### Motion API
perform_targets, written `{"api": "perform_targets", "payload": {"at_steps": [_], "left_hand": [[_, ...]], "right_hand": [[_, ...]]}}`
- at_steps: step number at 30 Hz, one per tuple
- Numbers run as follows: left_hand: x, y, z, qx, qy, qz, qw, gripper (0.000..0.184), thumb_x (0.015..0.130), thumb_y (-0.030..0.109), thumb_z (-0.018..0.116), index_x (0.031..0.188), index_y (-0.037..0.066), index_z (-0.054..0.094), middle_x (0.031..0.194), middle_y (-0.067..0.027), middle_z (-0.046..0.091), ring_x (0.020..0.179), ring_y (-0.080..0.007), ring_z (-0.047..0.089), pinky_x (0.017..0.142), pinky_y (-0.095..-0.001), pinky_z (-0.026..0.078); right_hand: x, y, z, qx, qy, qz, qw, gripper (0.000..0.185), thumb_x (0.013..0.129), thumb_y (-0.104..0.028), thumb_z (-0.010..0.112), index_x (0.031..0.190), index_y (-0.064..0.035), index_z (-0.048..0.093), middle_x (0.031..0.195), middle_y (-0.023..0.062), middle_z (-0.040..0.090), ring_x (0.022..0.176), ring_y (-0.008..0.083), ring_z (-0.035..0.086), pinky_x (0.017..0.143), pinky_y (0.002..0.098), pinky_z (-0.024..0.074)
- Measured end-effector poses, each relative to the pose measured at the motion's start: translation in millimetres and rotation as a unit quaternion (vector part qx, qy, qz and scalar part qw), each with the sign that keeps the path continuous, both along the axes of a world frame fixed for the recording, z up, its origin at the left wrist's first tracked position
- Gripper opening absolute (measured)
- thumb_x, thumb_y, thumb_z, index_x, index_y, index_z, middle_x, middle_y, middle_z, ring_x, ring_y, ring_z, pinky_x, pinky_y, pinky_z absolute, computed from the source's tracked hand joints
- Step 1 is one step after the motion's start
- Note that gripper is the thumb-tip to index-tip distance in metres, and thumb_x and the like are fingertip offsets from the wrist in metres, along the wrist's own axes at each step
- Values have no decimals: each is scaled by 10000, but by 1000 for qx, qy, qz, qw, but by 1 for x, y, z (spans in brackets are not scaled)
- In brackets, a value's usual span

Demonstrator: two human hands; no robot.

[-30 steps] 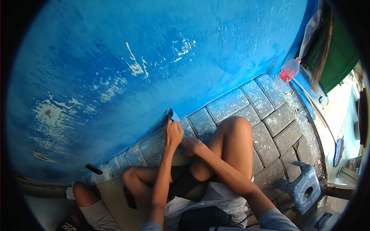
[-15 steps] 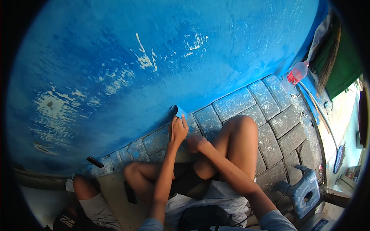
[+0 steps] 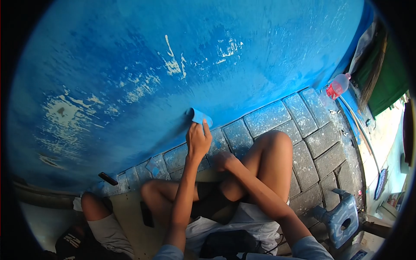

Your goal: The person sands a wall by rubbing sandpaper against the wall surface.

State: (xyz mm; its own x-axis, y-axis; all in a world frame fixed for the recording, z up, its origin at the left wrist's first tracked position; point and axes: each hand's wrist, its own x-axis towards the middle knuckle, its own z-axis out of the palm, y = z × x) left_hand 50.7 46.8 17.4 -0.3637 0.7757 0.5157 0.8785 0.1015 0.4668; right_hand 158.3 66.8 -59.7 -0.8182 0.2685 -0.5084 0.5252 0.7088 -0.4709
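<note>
Fingers of the left hand (image 3: 199, 143) are drawn in close on a curled blue sheet (image 3: 201, 117), pinching its lower part while the free end bends over towards the wall (image 3: 143, 117). The sheet is low on the wall, just above the paving (image 3: 265, 120); its far edge looks to meet the painted surface, though the contact itself is hard to make out. I cannot tell whether it is paper or cloth. The step in hand, as I judge it, is 1-handed work with the sheet at the wall face.

The right hand (image 3: 225, 161) is blurred beside the raised knee (image 3: 277, 141), apart from both wall and sheet; its fingers look bent, but I cannot tell how far they are closed or whether they hold anything. It gives the sheet no visible support.

Moving the sheet from here calls, in my judgement, for a firm pinch and a flatter lay against the surface, since a loose curl could fold under or slip. The knuckles would need care near the rough paving.

Pale worn patches (image 3: 63, 113) mark the wall higher up and to the left. A bottle (image 3: 338, 86) stands at the far end of the wall, a stool (image 3: 342, 221) is on the right, and another person's knee (image 3: 96, 208) shows at lower left.
</note>
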Motion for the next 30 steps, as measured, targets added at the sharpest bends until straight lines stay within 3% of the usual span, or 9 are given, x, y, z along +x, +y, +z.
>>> {"api": "perform_targets", "payload": {"at_steps": [3,5,9,11,13,17,23,26,30], "left_hand": [[-6,-4,-66,-68,-14,-10,998,304,987,160,444,854,-63,601,869,-287,606,786,-477,567,706,-524,452],[-17,-4,-117,-99,2,-10,995,282,980,164,443,907,-61,596,916,-294,601,845,-489,555,758,-532,444],[3,-1,-34,-59,-10,6,998,273,979,145,458,882,-71,594,877,-289,600,812,-483,552,731,-534,437],[3,3,3,-30,24,-2,999,282,983,154,458,875,-63,603,864,-269,610,771,-466,566,685,-520,448],[2,4,25,3,57,-2,998,287,987,159,462,876,-51,623,836,-248,619,722,-449,576,638,-504,455],[9,5,17,11,21,0,1000,314,993,166,457,823,-57,599,828,-273,602,767,-479,555,683,-519,436],[-4,-2,-90,-85,49,11,995,291,974,189,462,860,-37,606,872,-256,618,750,-448,590,661,-520,467],[0,0,-81,-68,62,9,996,283,977,191,458,900,-34,611,888,-255,618,764,-448,588,664,-516,467],[13,3,-1,-41,8,7,999,320,995,185,438,886,-53,621,921,-278,612,818,-469,570,740,-520,447]], "right_hand": [[1,1,1,-3,-40,25,999,252,769,-137,633,984,-74,748,1055,170,715,1031,312,687,870,410,553],[11,-2,0,-12,49,-40,998,168,718,-127,647,819,-27,735,887,202,713,915,334,709,773,430,565],[13,0,0,7,68,-20,997,156,708,-125,645,800,-31,730,861,197,712,895,325,714,763,425,569],[6,0,-3,-11,-1,-12,1000,267,750,-134,642,987,-71,746,1065,169,713,1020,317,691,852,426,562],[4,-2,-6,-5,11,-6,1000,265,746,-131,642,983,-71,746,1060,169,714,1016,318,692,845,424,565],[-1,-3,-6,-3,9,-9,1000,256,737,-127,652,967,-71,748,1052,172,714,1014,316,693,836,425,568],[5,-3,-7,-17,27,-46,998,218,735,-138,673,925,-73,757,1037,163,720,1013,293,696,828,411,563],[9,-2,0,-21,7,-36,999,210,726,-136,678,910,-80,761,1020,157,724,996,290,701,806,405,567],[6,-1,3,-10,-2,-7,1000,220,724,-138,676,919,-85,762,1017,154,726,993,293,702,802,405,570]]}}
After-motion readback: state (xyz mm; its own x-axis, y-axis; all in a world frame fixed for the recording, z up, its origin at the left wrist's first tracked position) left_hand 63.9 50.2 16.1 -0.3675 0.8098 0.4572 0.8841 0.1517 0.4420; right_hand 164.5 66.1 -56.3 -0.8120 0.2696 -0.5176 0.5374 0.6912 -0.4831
